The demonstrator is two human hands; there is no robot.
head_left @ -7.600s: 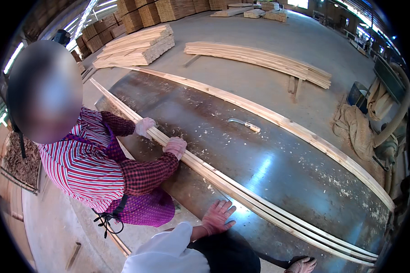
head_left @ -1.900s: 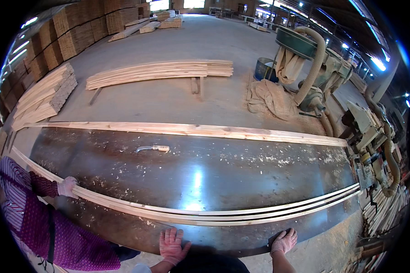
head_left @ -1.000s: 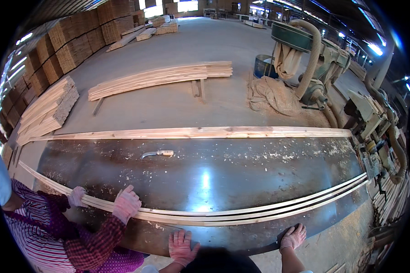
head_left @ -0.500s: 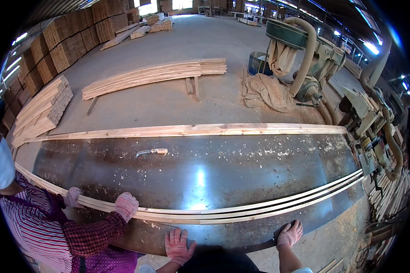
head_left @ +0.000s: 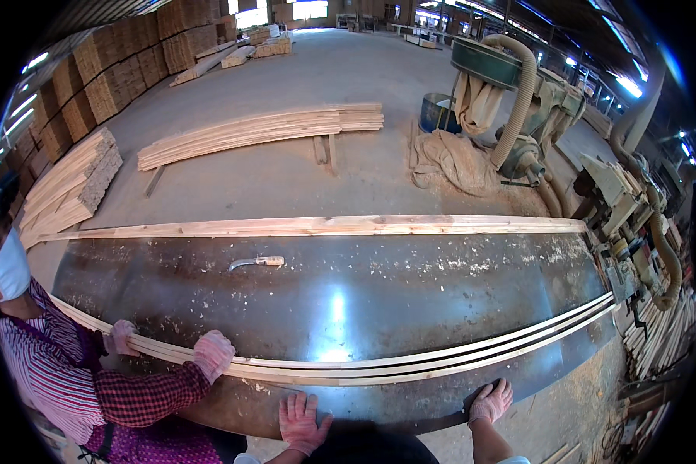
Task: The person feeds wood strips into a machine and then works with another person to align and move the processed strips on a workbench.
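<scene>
Wearing a pale glove, my left hand (head_left: 302,424) lies flat with fingers spread on the dark tabletop (head_left: 410,290), by its near edge. My right hand (head_left: 490,401), also gloved, rests on that near edge farther right, fingers extended, holding nothing. Just beyond both hands run several long thin wooden strips (head_left: 410,366), side by side with narrow gaps; neither of my hands touches them. At the left, a co-worker's gloved hand (head_left: 213,356) grips the strips, and that person's other gloved hand (head_left: 121,338) is on them farther left.
A hooked tool with a light handle (head_left: 269,261) lies mid-table among wood chips. Long boards (head_left: 340,226) line the far edge. A machine (head_left: 622,259) stands at the table's right end. Beyond are stacked planks (head_left: 263,131), a dust collector (head_left: 487,62) and a lumber pile (head_left: 77,182).
The co-worker's head and upper body have shifted right and more into view. Their hands stay on the strips. My hands keep their places; the view has tilted slightly.
</scene>
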